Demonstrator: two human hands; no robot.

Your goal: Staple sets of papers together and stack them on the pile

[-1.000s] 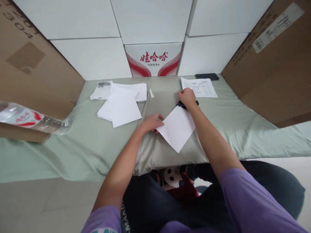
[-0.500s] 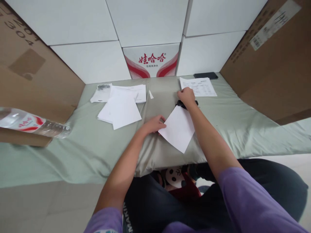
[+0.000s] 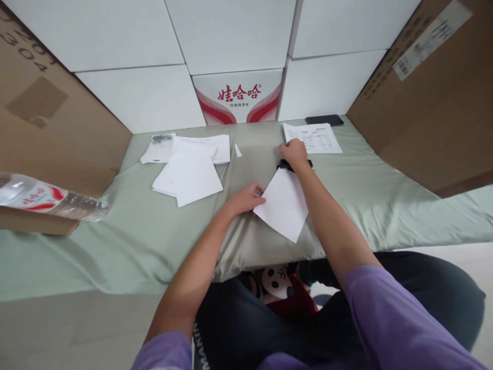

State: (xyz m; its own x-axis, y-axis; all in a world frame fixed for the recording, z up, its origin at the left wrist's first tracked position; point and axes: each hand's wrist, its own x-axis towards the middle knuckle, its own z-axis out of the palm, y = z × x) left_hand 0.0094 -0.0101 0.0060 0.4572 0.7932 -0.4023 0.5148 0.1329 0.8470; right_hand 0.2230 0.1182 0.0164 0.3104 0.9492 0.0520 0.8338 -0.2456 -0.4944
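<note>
A white sheet of paper (image 3: 284,204) lies turned like a diamond on the pale green cloth (image 3: 134,231). My left hand (image 3: 246,198) rests on its left corner, fingers curled on the edge. My right hand (image 3: 295,153) presses down on a small black object (image 3: 284,165), probably a stapler, at the sheet's top corner. Most of that black object is hidden under my hand.
A loose stack of white papers (image 3: 190,172) lies to the left, a printed sheet (image 3: 311,137) and a dark phone (image 3: 324,120) at the back right. A water bottle (image 3: 46,198) lies at the far left. Cardboard boxes and white cartons wall in the surface.
The sheet has turned slightly and shifted a little to the right under my hands. My hands stay in nearly the same places.
</note>
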